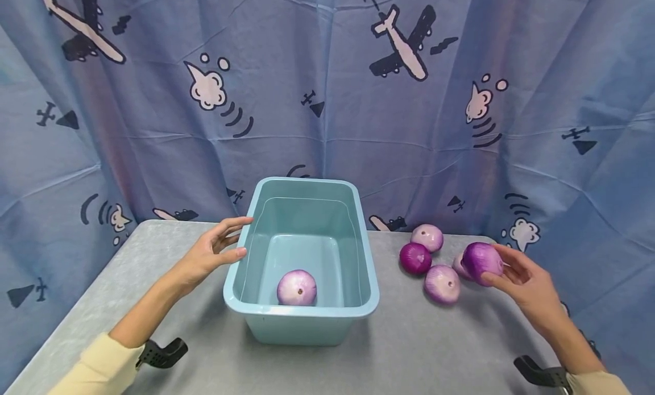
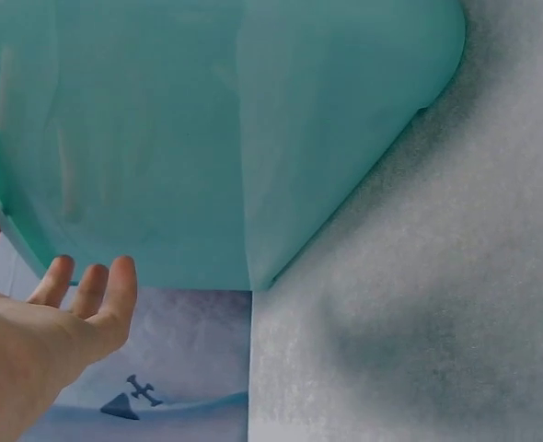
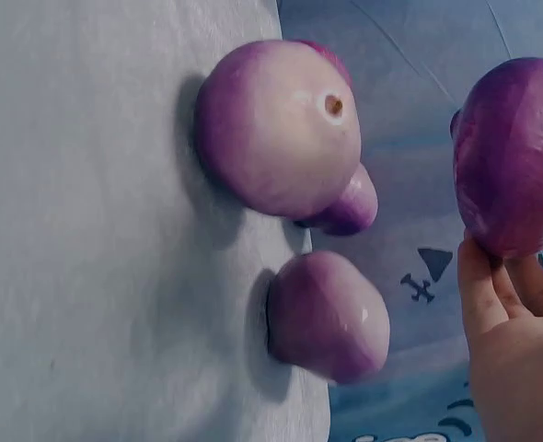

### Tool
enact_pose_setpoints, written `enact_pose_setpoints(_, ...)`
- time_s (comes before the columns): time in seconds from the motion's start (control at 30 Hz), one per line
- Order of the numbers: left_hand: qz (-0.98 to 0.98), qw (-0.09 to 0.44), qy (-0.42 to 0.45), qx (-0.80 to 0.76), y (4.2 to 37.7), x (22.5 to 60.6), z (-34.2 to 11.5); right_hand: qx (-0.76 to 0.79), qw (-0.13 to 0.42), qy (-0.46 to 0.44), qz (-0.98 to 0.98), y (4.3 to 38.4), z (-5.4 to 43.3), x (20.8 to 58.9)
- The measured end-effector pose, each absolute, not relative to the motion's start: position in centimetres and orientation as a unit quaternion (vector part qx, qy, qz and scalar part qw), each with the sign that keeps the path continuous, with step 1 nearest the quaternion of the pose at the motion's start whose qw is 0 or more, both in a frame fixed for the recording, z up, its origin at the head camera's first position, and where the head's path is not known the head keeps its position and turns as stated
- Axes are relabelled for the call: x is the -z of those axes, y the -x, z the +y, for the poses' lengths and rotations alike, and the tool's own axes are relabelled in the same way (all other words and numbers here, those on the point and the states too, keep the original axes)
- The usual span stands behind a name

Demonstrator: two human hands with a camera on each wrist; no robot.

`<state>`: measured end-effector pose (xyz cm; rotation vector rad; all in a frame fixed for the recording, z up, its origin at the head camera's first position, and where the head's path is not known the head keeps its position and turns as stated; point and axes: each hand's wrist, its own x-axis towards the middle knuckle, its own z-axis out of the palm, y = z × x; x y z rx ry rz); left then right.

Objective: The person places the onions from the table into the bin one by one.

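My right hand (image 1: 532, 287) pinches a purple onion (image 1: 481, 262) between thumb and fingers, raised above the table at the right. In the right wrist view this onion (image 3: 513, 166) is held up off the surface, away from the others. My left hand (image 1: 207, 253) is at the left rim of a light blue plastic bin (image 1: 302, 311), fingertips and thumb right at the edge, fingers loosely extended. From the left wrist view, those fingers (image 2: 118, 299) lie beside the bin's outer wall (image 2: 152, 138). One pale purple onion (image 1: 297, 288) sits inside the bin, toward its near end.
Right of the bin, several more onions rest on the grey table (image 1: 409, 349): a dark purple one (image 1: 415, 258), a pale one (image 1: 427, 237) behind it, another (image 1: 442, 284) in front, and one (image 1: 459, 265) partly hidden behind the held onion. A blue patterned curtain (image 1: 276, 99) hangs behind.
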<state>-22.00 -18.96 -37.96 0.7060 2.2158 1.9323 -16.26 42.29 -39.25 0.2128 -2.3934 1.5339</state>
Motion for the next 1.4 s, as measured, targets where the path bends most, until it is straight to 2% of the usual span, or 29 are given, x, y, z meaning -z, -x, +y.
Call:
enact_pose_setpoints(0.67,0.724,0.058,-0.240,-0.644,22.0,38.4,-18.9,-0.534,0.106,-0.144,-0.827,18.3,37.5,37.1)
enact_pose_setpoints(1.4,0.729,0.055,-0.231,-0.641,21.8,38.4,-18.9,-0.552,0.097,-0.230,-0.796,19.9,33.9,35.2)
